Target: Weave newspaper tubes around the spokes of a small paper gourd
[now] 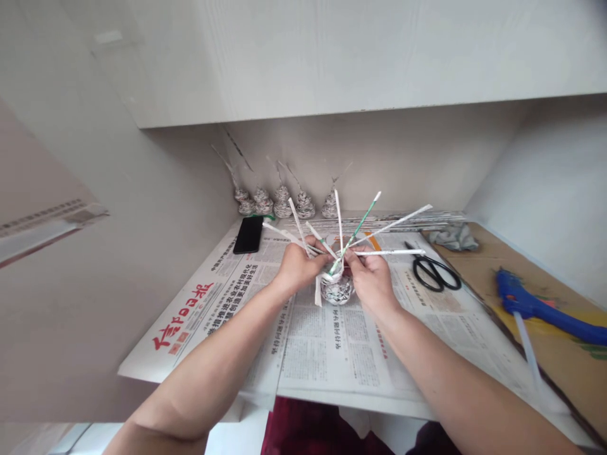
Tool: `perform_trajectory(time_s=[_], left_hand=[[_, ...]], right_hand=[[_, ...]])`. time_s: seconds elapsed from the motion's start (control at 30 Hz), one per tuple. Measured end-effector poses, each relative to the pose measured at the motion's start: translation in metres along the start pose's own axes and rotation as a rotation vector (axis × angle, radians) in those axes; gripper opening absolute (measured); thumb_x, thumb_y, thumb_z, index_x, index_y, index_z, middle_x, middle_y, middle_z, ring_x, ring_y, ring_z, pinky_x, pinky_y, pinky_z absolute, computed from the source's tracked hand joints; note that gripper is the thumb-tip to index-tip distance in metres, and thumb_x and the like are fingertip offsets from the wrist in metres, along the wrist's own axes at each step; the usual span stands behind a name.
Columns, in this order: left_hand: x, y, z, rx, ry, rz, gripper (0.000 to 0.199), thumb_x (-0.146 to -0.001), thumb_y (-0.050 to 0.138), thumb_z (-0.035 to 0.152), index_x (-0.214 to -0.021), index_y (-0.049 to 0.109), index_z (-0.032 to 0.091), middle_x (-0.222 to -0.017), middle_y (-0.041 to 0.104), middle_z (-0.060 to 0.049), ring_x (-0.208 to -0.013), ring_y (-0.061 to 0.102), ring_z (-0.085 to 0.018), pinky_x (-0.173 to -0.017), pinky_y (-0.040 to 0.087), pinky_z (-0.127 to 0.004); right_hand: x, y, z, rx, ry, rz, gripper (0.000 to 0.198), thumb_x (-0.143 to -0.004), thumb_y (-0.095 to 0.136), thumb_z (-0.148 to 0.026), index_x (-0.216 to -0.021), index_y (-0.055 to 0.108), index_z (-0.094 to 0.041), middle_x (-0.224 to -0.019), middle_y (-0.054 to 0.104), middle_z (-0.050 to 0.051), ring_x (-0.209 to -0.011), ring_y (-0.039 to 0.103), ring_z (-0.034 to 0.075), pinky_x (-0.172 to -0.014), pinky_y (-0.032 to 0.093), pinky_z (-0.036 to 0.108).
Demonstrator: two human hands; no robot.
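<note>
A small woven basket of rolled newspaper [337, 291] stands on the newspaper-covered table between my hands. Several paper tubes fan up and outward from its top, among them a green one [364, 218] and a white one reaching right [396, 252]. At the basket's upper left, my left hand [307, 262] is closed with fingers and thumb pinching the paper tubes. My right hand [370, 273] pinches tubes at the upper right rim. One short strip end [318, 292] hangs down on the left side. The fingertips partly cover the rim.
Behind stand several finished-looking gourd-shaped paper weavings [303, 203] and a bundle of paper rods [379, 222]. A black phone [248, 235] lies left. To the right are black scissors [435, 273], a grey cloth [454, 237] and a blue glue gun [535, 306] on cardboard. A cabinet overhangs the back.
</note>
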State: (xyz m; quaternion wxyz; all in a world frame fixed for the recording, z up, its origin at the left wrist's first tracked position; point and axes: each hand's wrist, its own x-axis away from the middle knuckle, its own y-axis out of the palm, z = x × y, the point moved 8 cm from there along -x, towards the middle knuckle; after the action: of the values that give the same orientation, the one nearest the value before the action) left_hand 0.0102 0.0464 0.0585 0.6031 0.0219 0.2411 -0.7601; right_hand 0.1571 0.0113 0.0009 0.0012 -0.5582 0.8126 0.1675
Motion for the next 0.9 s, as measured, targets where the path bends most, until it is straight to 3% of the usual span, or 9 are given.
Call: perform_trajectory(time_s=[0.17,0.37,0.5,0.63,0.73,0.9], left_hand=[[0.000,-0.010,0.002,-0.124,0.068,0.111,0.006,-0.067,0.069,0.016,-0.068,0.063,0.017,-0.066,0.067,0.000,-0.062,0.061,-0.014,-0.062,0.045,-0.024],[0.004,-0.010,0.011,-0.284,0.154,0.125,0.007,-0.070,0.061,0.014,-0.071,0.067,0.017,-0.073,0.071,-0.002,-0.074,0.066,-0.019,-0.068,0.047,-0.027],[0.003,-0.011,0.009,-0.197,0.136,0.143,0.003,-0.069,0.063,0.015,-0.069,0.065,0.017,-0.069,0.069,-0.001,-0.066,0.064,-0.016,-0.064,0.046,-0.025],[0.003,-0.010,0.005,-0.135,0.100,0.142,0.001,-0.069,0.064,0.017,-0.069,0.065,0.017,-0.066,0.068,0.000,-0.062,0.063,-0.015,-0.060,0.045,-0.024],[0.004,-0.007,0.002,-0.116,0.075,0.126,0.001,-0.067,0.065,0.016,-0.068,0.065,0.016,-0.065,0.068,0.000,-0.063,0.063,-0.015,-0.061,0.046,-0.024],[0.004,-0.004,-0.001,-0.047,0.045,0.125,0.005,-0.066,0.068,0.017,-0.071,0.068,0.016,-0.071,0.071,-0.001,-0.067,0.066,-0.016,-0.065,0.049,-0.025]], right_hand=[[-0.005,-0.010,-0.001,0.236,0.049,0.032,0.035,-0.069,0.072,-0.052,-0.068,0.061,-0.019,-0.062,0.064,0.001,-0.054,0.057,0.015,-0.051,0.045,0.027],[0.005,-0.003,-0.020,0.482,-0.088,-0.048,0.033,-0.074,0.068,-0.044,-0.056,0.056,-0.019,-0.051,0.055,-0.004,-0.047,0.046,0.011,-0.048,0.036,0.024],[0.008,0.001,-0.026,0.439,-0.084,-0.063,0.033,-0.075,0.067,-0.046,-0.056,0.059,-0.019,-0.049,0.055,-0.003,-0.045,0.046,0.011,-0.046,0.035,0.024],[0.006,-0.002,-0.021,0.309,-0.022,-0.010,0.025,-0.069,0.073,-0.043,-0.071,0.069,-0.018,-0.057,0.063,-0.001,-0.047,0.050,0.011,-0.047,0.037,0.024],[0.004,0.003,-0.016,0.250,-0.001,-0.077,0.024,-0.066,0.076,-0.036,-0.080,0.070,-0.018,-0.060,0.065,0.000,-0.049,0.053,0.012,-0.049,0.040,0.024],[0.007,0.005,-0.024,0.354,-0.146,-0.092,0.012,-0.071,0.070,-0.028,-0.078,0.067,-0.019,-0.066,0.065,0.000,-0.057,0.058,0.014,-0.055,0.045,0.025]])
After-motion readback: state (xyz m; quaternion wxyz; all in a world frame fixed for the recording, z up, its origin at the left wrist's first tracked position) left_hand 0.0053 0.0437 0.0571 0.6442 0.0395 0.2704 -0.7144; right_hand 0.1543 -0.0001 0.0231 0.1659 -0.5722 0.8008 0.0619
